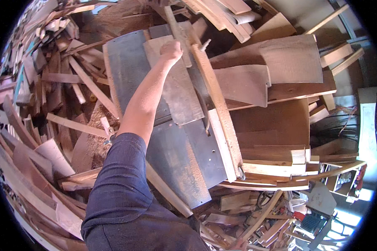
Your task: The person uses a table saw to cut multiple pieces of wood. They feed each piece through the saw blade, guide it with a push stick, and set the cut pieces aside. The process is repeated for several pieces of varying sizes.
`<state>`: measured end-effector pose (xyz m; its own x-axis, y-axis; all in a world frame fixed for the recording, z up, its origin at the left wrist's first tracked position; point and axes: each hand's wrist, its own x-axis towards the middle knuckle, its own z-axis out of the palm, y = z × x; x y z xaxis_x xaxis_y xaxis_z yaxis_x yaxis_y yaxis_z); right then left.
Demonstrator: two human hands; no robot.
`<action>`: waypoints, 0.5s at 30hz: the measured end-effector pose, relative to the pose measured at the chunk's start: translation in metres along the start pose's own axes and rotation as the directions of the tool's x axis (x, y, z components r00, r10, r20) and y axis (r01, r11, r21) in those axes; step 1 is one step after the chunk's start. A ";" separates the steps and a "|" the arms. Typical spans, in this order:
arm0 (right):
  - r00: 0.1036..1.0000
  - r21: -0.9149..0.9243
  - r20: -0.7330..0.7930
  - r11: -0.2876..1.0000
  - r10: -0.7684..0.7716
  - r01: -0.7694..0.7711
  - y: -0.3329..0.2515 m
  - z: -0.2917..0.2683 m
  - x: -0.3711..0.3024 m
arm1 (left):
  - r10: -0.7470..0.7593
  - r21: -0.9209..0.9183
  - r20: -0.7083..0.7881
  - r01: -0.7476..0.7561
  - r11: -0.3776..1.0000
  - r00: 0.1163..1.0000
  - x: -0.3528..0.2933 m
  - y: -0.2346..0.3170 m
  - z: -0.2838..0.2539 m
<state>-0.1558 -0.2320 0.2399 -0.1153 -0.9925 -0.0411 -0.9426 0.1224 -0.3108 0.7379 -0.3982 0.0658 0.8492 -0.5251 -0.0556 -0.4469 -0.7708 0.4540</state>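
My left hand is closed in a fist at the far end of my outstretched arm. It rests on a flat wooden board, and whatever the curled fingers might hold is hidden. Under the board lies the grey metal table of a woodworking machine, its nearer half dusted with sawdust. A long wooden fence runs along the table's right side. Between fist and fence is a narrow wood strip. My right hand is out of the picture.
Scrap wood is heaped all along the left. To the right, wide boards lie on a plank beyond the fence. Stacked lumber and a motor stand at the lower right. Sawdust is piled by the table's left edge.
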 end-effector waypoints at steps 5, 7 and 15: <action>0.994 0.058 0.053 0.993 0.100 -0.103 -0.021 0.035 -0.037 | -0.036 0.116 -0.040 0.040 0.992 0.999 0.033 0.020 0.027; 0.991 0.071 0.067 0.990 0.116 -0.121 -0.027 0.042 -0.041 | -0.021 0.165 -0.069 0.033 0.986 0.997 0.040 0.025 0.036; 0.986 0.124 0.079 0.980 0.146 -0.155 -0.031 0.057 -0.050 | -0.188 0.077 -0.033 0.190 0.979 0.982 0.065 0.033 0.042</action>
<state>-0.1028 -0.1863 0.1976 -0.2262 -0.9607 -0.1609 -0.8669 0.2739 -0.4164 0.7664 -0.4730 0.0400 0.9267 -0.3589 -0.1110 -0.2979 -0.8821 0.3650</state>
